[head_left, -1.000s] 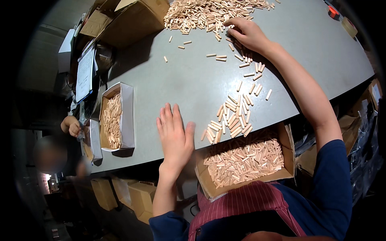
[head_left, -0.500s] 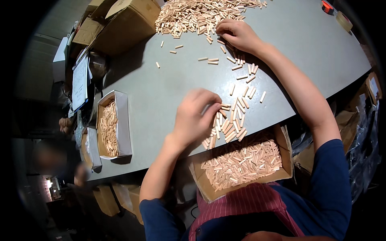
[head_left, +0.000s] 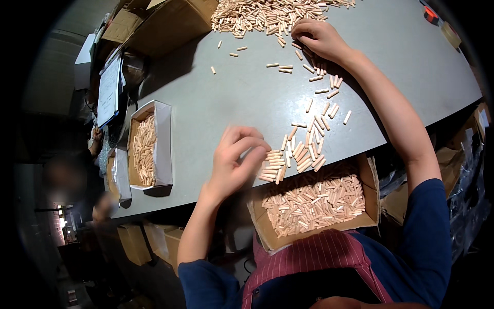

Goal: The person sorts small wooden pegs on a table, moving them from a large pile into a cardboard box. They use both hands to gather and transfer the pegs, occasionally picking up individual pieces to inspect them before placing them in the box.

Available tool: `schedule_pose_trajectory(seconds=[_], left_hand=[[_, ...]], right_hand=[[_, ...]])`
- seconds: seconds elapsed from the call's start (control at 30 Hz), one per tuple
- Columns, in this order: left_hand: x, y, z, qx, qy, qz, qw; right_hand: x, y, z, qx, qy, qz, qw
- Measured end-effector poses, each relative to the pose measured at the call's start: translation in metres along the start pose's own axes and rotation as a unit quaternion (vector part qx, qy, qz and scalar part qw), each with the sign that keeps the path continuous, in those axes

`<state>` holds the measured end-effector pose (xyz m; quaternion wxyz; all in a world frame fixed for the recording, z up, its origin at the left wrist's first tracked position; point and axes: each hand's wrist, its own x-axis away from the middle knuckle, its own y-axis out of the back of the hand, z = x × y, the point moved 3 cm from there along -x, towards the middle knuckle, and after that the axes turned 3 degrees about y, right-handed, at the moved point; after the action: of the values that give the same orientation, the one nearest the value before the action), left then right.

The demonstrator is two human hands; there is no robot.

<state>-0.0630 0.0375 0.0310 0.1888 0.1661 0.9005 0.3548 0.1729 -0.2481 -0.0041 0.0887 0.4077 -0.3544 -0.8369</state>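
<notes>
Short wooden dowels (head_left: 305, 150) lie loose near the table's front edge. Beside their left end is my left hand (head_left: 234, 160), fingers loosely curved and apart, tips close to a small row of dowels (head_left: 274, 164); I see nothing in its grasp, though the fingers are slightly blurred. Farther off, my right hand (head_left: 323, 40) rests at the right edge of a large dowel heap (head_left: 267, 18). Its fingers are curled together and face down, so what lies under them is hidden. Below the table edge, an open cardboard box (head_left: 374, 193) holds many more dowels.
On the left stand a white-sided box (head_left: 163, 144) of dowels and a smaller box (head_left: 122, 175). Behind them are a clipboard (head_left: 109, 95) and a large carton (head_left: 177, 28). Tape rolls (head_left: 451, 36) lie far right. Another person (head_left: 67, 180) is at the left.
My left hand has moved left and nearer, away from the main scatter, and several dowels beside it now lie side by side. My right hand stays by the heap. The whole view has shifted slightly.
</notes>
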Motion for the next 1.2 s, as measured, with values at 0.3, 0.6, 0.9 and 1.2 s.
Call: schedule_pose_trajectory(seconds=[0.3,0.6,0.9,1.2], left_hand=[[0.024,-0.026,-0.028,-0.113,-0.049,0.063,0.990],[0.002,-0.052,-0.043,-0.167,-0.076,0.074,0.980],[-0.048,-0.095,-0.058,-0.235,-0.098,0.075,0.964],[-0.063,-0.103,-0.065,-0.247,-0.199,0.120,0.941]], right_hand=[[0.002,-0.001,0.001,0.020,-0.018,-0.058,0.998],[0.001,0.000,0.003,0.045,-0.018,-0.069,0.996],[0.002,-0.002,0.006,0.017,-0.014,-0.084,0.996],[0.001,0.005,0.016,-0.015,-0.044,-0.063,0.997]])
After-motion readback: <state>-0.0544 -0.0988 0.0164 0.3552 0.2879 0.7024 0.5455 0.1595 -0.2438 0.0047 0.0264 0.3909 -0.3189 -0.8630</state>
